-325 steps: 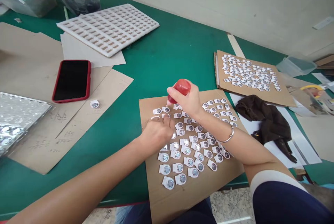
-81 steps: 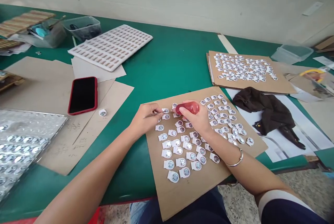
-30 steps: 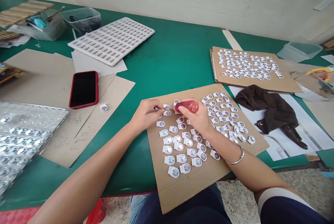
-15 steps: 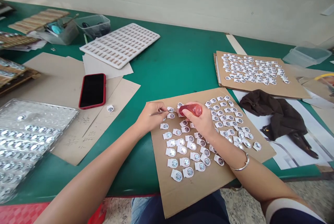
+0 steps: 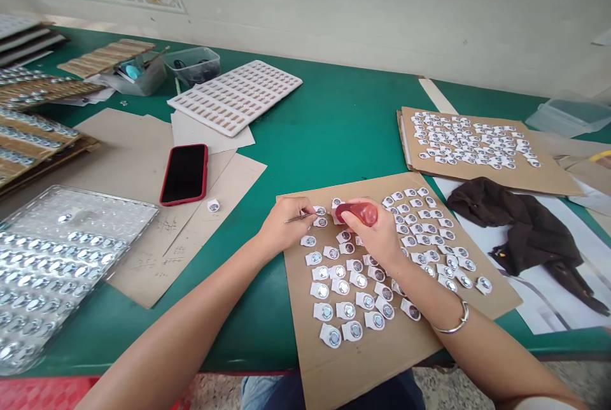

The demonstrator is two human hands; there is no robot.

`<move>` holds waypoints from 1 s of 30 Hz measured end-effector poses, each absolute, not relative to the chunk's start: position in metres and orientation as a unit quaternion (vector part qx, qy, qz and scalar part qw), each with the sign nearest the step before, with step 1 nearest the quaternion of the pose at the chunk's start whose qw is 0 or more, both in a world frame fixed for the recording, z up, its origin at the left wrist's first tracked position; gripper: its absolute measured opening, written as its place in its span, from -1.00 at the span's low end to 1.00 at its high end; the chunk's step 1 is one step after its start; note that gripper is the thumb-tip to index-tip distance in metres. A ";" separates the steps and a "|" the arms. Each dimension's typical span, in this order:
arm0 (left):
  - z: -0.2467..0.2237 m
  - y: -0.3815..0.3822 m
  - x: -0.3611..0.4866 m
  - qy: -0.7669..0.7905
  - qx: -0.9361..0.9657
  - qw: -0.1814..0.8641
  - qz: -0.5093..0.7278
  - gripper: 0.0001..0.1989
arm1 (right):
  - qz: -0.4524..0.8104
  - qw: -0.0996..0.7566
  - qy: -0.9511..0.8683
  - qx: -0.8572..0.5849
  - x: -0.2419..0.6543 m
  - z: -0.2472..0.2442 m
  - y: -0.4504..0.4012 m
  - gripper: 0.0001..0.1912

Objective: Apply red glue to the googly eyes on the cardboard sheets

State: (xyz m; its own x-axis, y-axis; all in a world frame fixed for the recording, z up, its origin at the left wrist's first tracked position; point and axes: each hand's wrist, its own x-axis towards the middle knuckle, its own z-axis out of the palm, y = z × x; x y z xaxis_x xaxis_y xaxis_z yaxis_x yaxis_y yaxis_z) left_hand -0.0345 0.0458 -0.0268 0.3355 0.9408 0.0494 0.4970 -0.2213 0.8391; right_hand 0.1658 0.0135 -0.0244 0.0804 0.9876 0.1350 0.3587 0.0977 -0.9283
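My left hand is closed on a thin metal tool, likely tweezers, at the far left corner of a cardboard sheet. The tool's tip is beside small white tabs with round silvery pieces. My right hand wraps around a small red squeeze bottle, tilted with its narrow end toward the left hand. Its tip is hard to make out. Several rows of the same white tabs lie on the cardboard, partly hidden under my right hand and forearm.
A second cardboard with more tabs lies back right, near a dark brown cloth. To the left are a phone, a single tab, a clear tray of silvery pieces, a white slotted tray and plastic boxes.
The camera view has shifted, so everything appears slightly lower and further right. Both hands keep their holds and stay near the same tabs at the cardboard's far left corner.
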 end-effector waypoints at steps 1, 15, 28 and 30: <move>-0.027 0.046 -0.034 0.497 0.725 0.376 0.293 -0.91 | 0.339 0.458 -0.586 -0.576 0.166 -0.025 0.014 -0.69; -0.028 0.047 -0.035 0.501 0.719 0.383 0.292 -0.89 | 0.348 0.447 -0.589 -0.576 0.166 -0.025 0.014 -0.70; -0.031 0.049 -0.035 0.497 0.726 0.373 0.295 -0.90 | 0.352 0.447 -0.591 -0.572 0.167 -0.027 0.013 -0.70; -0.030 0.048 -0.035 0.495 0.729 0.370 0.296 -0.89 | 0.353 0.446 -0.588 -0.575 0.167 -0.026 0.013 -0.69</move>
